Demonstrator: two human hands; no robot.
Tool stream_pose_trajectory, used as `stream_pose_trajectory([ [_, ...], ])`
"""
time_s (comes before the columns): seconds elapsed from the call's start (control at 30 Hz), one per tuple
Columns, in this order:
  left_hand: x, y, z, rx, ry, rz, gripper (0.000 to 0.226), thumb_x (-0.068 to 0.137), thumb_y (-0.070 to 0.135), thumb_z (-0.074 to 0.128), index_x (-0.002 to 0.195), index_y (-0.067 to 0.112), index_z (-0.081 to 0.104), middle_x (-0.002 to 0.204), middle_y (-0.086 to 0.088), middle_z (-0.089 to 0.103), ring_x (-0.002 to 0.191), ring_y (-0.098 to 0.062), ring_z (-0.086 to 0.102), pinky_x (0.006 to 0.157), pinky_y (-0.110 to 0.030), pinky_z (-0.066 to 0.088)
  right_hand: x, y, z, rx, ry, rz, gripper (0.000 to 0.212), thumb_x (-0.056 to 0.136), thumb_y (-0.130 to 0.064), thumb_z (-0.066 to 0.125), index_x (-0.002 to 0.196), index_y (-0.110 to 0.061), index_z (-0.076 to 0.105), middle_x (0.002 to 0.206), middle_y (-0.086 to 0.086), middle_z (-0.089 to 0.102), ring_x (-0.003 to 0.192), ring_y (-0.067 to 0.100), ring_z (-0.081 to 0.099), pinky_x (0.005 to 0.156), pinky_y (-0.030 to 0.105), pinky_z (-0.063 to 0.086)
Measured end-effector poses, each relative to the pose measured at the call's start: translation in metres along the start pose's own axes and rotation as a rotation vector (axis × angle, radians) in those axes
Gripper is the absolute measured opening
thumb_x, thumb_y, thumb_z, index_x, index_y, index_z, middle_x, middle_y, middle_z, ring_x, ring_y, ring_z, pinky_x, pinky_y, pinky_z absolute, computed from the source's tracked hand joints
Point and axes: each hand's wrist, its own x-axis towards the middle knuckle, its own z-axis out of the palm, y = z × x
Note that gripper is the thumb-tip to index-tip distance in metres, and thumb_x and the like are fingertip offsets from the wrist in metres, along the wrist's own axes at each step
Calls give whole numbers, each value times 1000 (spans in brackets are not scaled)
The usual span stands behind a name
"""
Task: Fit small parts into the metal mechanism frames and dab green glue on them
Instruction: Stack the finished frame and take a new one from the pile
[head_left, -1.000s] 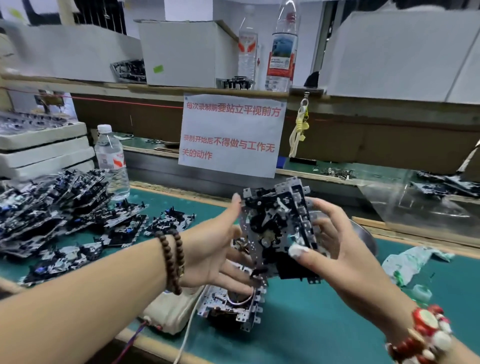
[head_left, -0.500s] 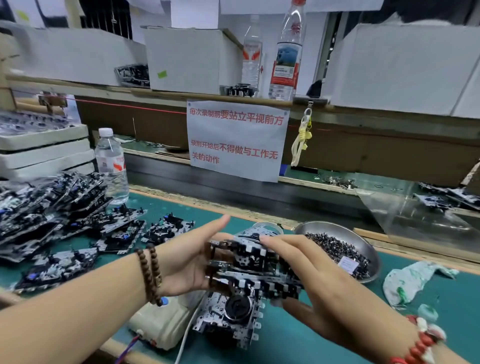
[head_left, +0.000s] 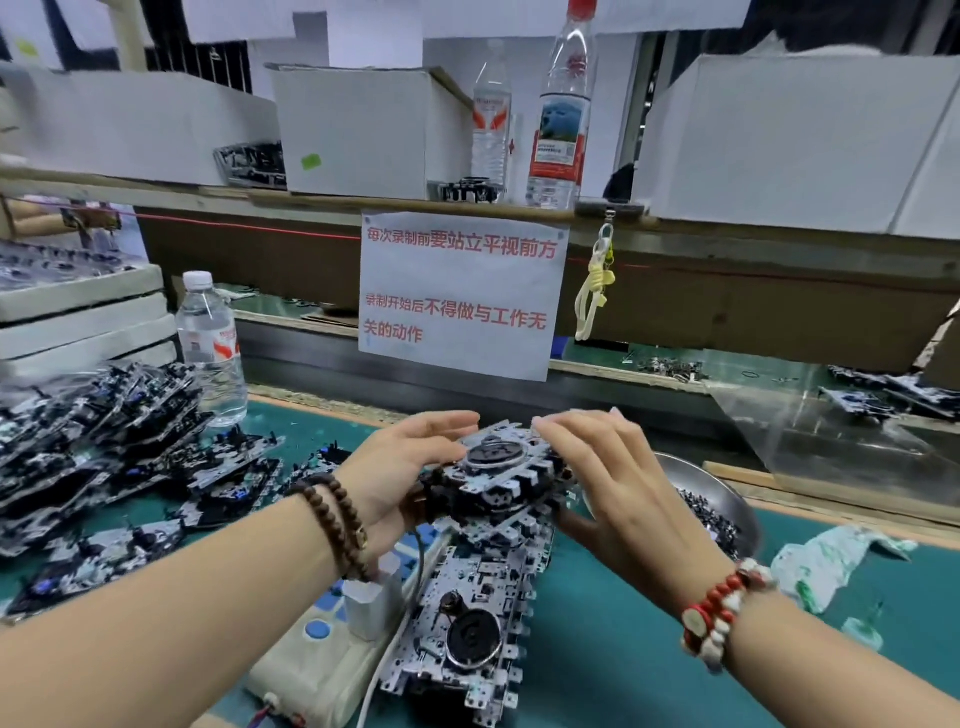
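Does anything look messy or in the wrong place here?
Yes. The frames on the left lie in a jumbled heap, not stacked. A crumpled rag with green smears lies on the mat at right.
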Motion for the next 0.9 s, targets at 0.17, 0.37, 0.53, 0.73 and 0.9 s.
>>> stream_pose_trajectory([
  [0.17, 29, 1, 12, 62, 92, 76, 30, 85, -7, 54, 94, 19, 68, 107, 4, 64, 99, -17, 58, 79, -35, 50, 13, 17, 25, 7, -194, 310, 91, 70, -12, 78, 145, -6, 27, 144, 11, 34, 127, 21, 25, 113, 33, 25],
  [0.37, 59, -12, 21, 152, 163, 64, 33, 86, -8, 53, 91, 21, 66, 110, -1, 61, 108, -22, 55, 99, -47, 44, 22, 32, 53, 361, -324, 695, 90, 83, -7, 65, 149, -21, 6, 146, 1, 22, 123, 17, 41, 100, 21, 35],
  [0.53, 73, -22, 18, 206, 158, 8, 35, 87, -10, 50, 91, 21, 66, 117, -5, 60, 112, -27, 54, 102, -49, 41, 20, 40, 67, 419, -423, 727, 91, 83, -5, 65, 149, -23, 5, 147, 0, 25, 133, 17, 33, 104, 20, 29],
  [0.73, 75, -25, 16, 250, 145, -78, 35, 89, -8, 47, 92, 20, 67, 126, -18, 55, 127, -38, 41, 105, -52, 36, 16, 41, 70, 425, -425, 679, 83, 84, -6, 64, 148, -21, 13, 146, 0, 29, 134, 16, 33, 106, 20, 25],
  [0.9, 69, -17, 15, 227, 137, -93, 33, 90, -6, 47, 94, 21, 66, 123, -10, 58, 118, -31, 49, 103, -50, 38, 17, 36, 59, 468, -350, 649, 74, 84, -3, 61, 145, -22, 23, 134, -1, 37, 121, 15, 44, 101, 25, 38],
])
